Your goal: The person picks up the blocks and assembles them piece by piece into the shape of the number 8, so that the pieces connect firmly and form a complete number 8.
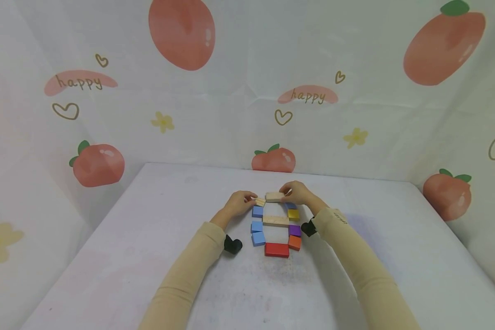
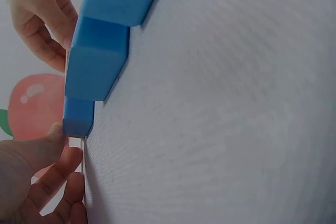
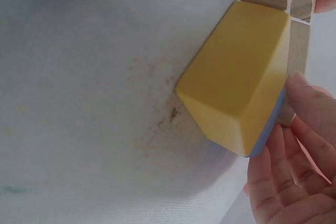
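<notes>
On the table, my left hand [image 1: 240, 203] pinches a small bare-wood block [image 1: 260, 201] at the upper left of a block outline. My right hand [image 1: 298, 192] grips the right end of a longer bare-wood block [image 1: 274, 197] at the far end. Three blue blocks [image 1: 257, 227] run down the left side. Down the right come a partly covered blue block [image 1: 290, 206], a yellow block [image 1: 293, 215], a purple block [image 1: 294, 230] and an orange block [image 1: 294, 243]. A wooden block [image 1: 276, 221] crosses the middle; a red block [image 1: 277, 250] lies nearest me.
A white cloth-covered table [image 1: 148, 229] surrounds the blocks. Behind it hangs a white curtain [image 1: 231, 137] printed with fruit, hearts and flowers. Dark wrist mounts [image 1: 233, 245] sit beside both forearms, close to the sides of the outline.
</notes>
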Tool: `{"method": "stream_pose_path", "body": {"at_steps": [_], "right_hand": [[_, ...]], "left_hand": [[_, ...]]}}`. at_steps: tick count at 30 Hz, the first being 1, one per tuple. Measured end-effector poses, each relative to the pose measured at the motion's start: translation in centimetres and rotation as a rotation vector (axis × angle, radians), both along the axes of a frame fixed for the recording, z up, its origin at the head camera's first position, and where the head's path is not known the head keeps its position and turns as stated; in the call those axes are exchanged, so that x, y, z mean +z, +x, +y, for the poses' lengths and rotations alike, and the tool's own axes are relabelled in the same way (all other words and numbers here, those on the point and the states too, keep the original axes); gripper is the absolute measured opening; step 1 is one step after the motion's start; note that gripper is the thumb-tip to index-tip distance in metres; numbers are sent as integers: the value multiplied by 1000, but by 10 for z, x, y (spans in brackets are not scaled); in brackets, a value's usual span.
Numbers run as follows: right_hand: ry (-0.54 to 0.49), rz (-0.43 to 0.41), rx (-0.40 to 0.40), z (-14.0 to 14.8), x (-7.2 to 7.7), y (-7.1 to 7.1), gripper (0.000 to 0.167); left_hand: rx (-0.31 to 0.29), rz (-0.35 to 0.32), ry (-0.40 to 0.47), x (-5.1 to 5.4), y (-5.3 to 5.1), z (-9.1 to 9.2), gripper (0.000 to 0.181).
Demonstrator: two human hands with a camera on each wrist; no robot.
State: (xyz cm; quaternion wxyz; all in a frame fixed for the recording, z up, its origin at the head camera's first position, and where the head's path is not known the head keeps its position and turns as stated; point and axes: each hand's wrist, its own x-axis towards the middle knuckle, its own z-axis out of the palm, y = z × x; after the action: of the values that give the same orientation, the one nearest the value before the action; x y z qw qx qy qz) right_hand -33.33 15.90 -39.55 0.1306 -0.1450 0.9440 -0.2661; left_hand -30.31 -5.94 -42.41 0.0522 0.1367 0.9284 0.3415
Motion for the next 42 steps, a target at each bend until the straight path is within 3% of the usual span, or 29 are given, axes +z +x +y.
{"method": "stream_pose_path", "body": {"at_steps": [9,42], "right_hand": [[8,-4,-6,-2,-1,1,33],[12,6,17,1,-4,-1,31]], "left_hand": [[3,20,18,-1,0,0,26],[15,-18,-7,-1,0,1,27]]}}
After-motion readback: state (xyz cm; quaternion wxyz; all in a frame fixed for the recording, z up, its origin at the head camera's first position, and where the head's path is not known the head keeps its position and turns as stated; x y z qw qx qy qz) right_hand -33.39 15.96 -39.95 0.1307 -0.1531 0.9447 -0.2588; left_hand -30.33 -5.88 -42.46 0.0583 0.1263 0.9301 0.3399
